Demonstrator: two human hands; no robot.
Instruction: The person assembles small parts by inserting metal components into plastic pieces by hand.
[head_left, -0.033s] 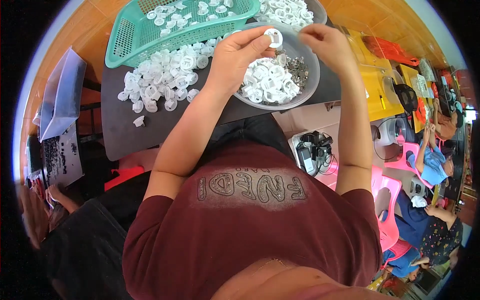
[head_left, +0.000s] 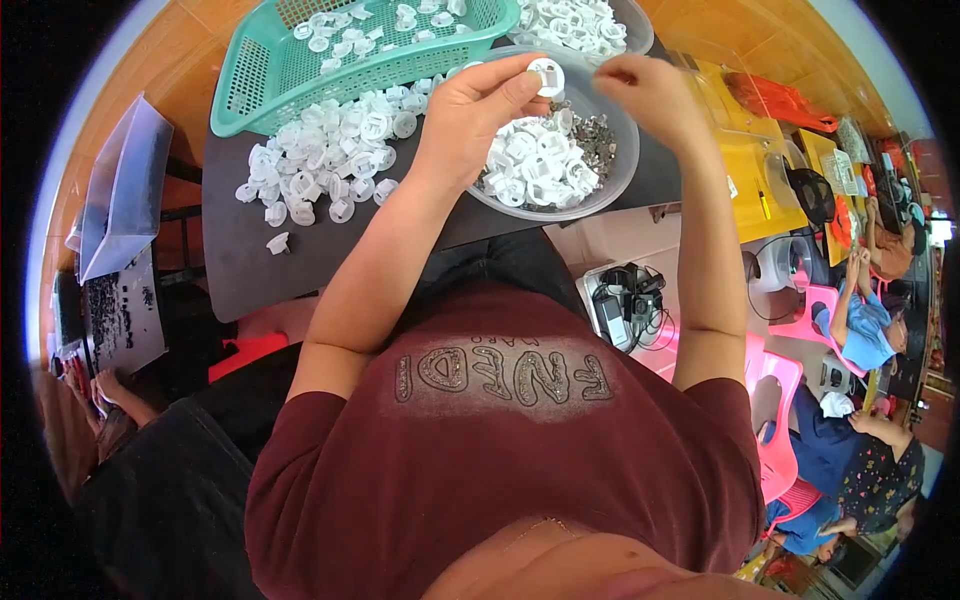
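Note:
Between the thumb and fingers of my left hand (head_left: 468,112) is a round white plastic part (head_left: 546,77), its face turned up. My right hand (head_left: 652,98) hovers just right of it, fingertips pinched together; whether something tiny sits in them is hidden. Below both hands stands a grey plastic bowl (head_left: 627,170). Inside it lie many white plastic parts (head_left: 540,165) and a heap of small metal pieces (head_left: 598,145). Left of the bowl, a loose pile of similar white parts (head_left: 325,145) covers the dark table (head_left: 235,220), with one single part (head_left: 279,243) lying apart.
A green mesh basket (head_left: 270,95) with white parts stands at the far left, and another bowl (head_left: 640,25) of them at the far right. A yellow table (head_left: 752,170) adjoins on the right. Chargers (head_left: 628,305) lie below the table edge. Co-workers sit at both sides.
My right hand has shifted very slightly toward me. My left hand keeps the white part in the same spot.

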